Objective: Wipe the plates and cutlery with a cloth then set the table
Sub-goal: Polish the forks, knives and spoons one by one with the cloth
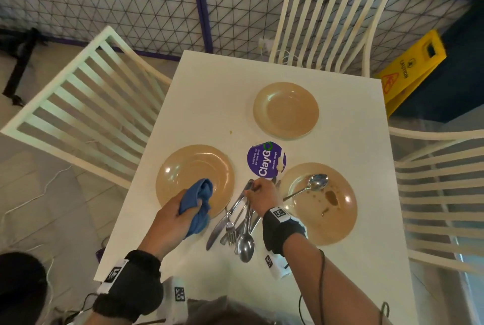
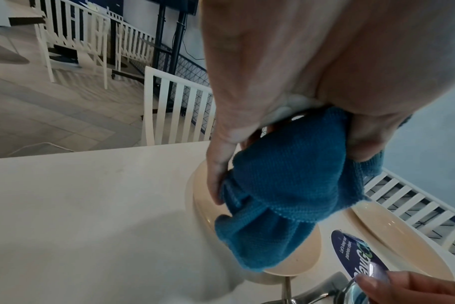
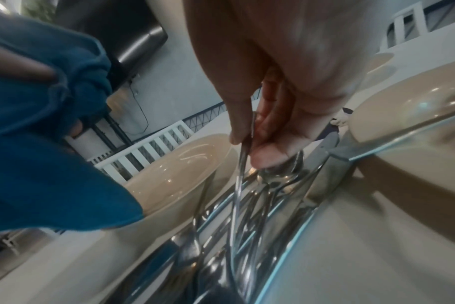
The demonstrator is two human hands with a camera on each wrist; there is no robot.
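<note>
- Head view: cutlery pile (image 1: 239, 217) lies on the white counter (image 1: 340, 157), just below the purple round sticker (image 1: 266, 159), between two tan plates. Plate left of the sticker (image 1: 183, 167) looks clean; plate right of it (image 1: 337, 222) is stained, a spoon (image 1: 311, 185) resting in it. Third plate (image 1: 286, 110) sits beyond the sticker. Right hand (image 1: 262, 195) reaches into the pile's top end. Left hand (image 1: 171, 216) carries the blue cloth (image 1: 199, 206) over the left plate's near rim.
- Left wrist view: fingers (image 2: 216, 185) curled round the bunched cloth, held clear of the plate.
- Right wrist view: thumb and fingers (image 3: 266, 158) pinched on one thin handle (image 3: 243, 156); which piece, cannot tell.
- Judgement: lift that one piece straight up so neighbours don't drag, bring it to the cloth, wrap and draw it through from handle to tip.
</note>
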